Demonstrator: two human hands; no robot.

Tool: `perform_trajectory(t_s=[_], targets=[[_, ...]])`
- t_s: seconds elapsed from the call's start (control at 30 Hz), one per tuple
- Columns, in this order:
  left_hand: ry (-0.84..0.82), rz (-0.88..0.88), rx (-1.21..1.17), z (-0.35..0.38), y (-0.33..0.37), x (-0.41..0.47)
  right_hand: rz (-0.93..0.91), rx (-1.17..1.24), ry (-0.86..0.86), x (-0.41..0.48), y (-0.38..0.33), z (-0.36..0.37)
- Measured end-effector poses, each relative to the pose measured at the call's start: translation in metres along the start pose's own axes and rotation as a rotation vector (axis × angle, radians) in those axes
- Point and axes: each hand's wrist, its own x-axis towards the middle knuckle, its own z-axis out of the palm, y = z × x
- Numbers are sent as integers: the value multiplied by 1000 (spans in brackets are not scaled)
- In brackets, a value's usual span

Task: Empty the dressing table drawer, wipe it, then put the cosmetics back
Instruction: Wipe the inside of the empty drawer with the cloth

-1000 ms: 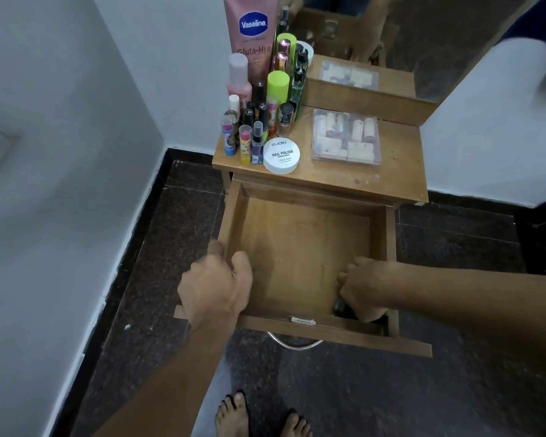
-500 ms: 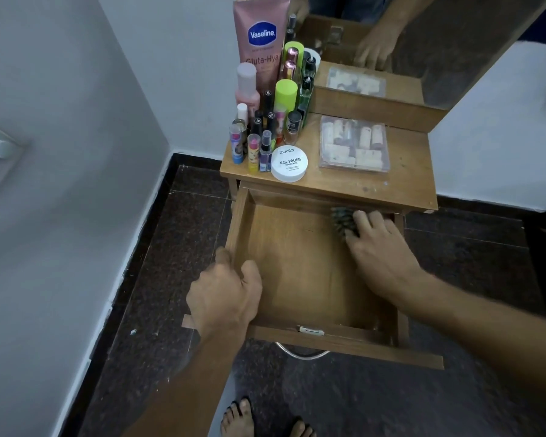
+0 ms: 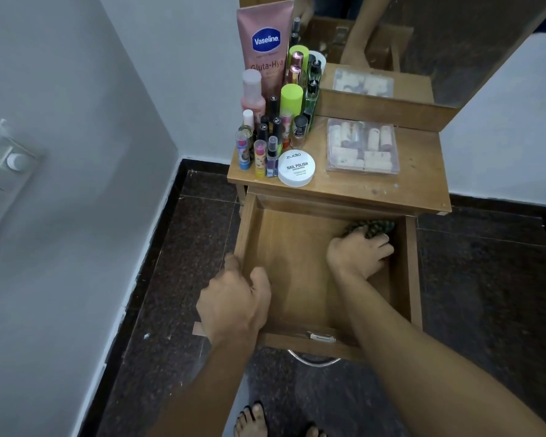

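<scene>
Pins a dark speckled cloth (image 3: 372, 227) into the far-right corner of the open wooden drawer (image 3: 290, 263) with the curled right grip (image 3: 360, 255) and clamps the left wall with the left grip (image 3: 234, 304).

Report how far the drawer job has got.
Done: the drawer is emptied; the cosmetics stand on the tabletop. In hand: the right hand holds a dark cloth against the drawer's back right corner, while the left hand grips its left wall. Left: finish wiping, then put the cosmetics back.
</scene>
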Motion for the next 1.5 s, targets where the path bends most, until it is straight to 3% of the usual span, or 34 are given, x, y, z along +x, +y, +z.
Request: perform_trajectory(t_s=[0.13, 0.53, 0.73, 0.93, 1.1, 1.3, 1.5], targets=[[-6, -1, 7, -1, 0, 1, -32, 40, -18, -16, -34, 16], [-4, 4, 39, -1, 0, 0, -673, -134, -144, -47, -47, 27], [14, 10, 47, -1, 1, 1, -903, -240, -256, -52, -74, 25], [20, 4, 48, 1, 0, 2, -1164, -332, -325, -34, -52, 15], [20, 15, 50, 1, 0, 2, -1423, -434, -509, -23, -23, 0], [2, 1, 49, -1, 2, 1, -1486, -498, -722, -21, 26, -26], [1, 2, 8, -5, 5, -2, -1278, -608, -865, 0, 64, -63]])
